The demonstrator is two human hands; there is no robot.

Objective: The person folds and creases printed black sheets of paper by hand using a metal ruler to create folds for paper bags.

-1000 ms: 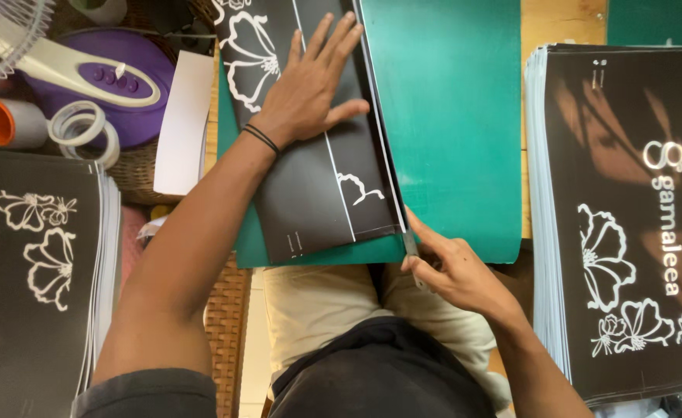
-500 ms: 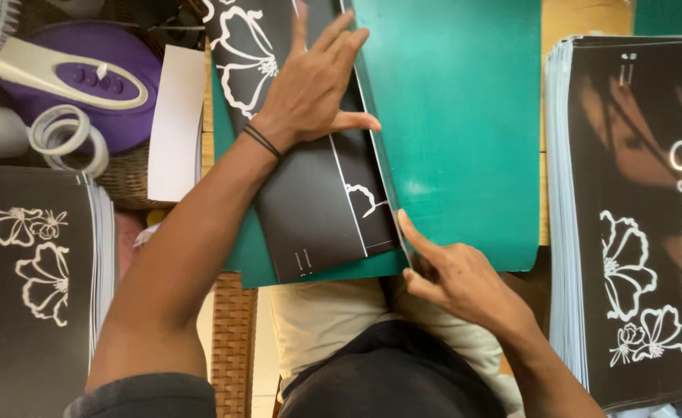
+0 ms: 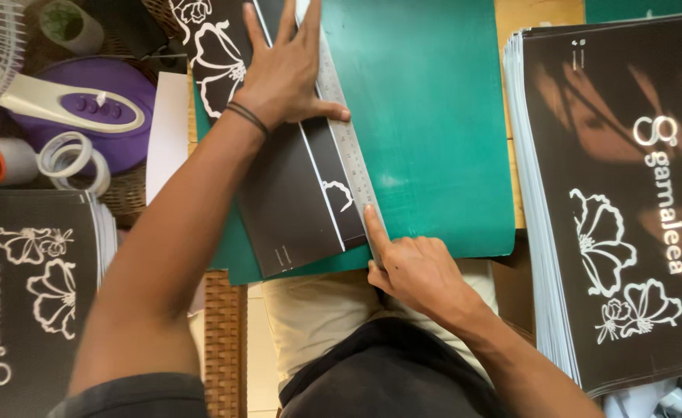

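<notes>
Left hand [image 3: 283,73], fingers spread, flat on metal ruler [image 3: 346,147] over black printed sheet [image 3: 287,193]. Right hand [image 3: 411,271], index extended, others curled, at ruler's near end on green cutting mat [image 3: 434,131].

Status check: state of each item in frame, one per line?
Left hand: flat, pressing the steel ruler onto the black sheet.
Right hand: index finger along the ruler's near end; any tool hidden.
Black sheet: flat on the green mat, angled.
Right stack of sheets: piled, face up.
Left stack: piled.
Tape roll: lying on the basket.
</notes>
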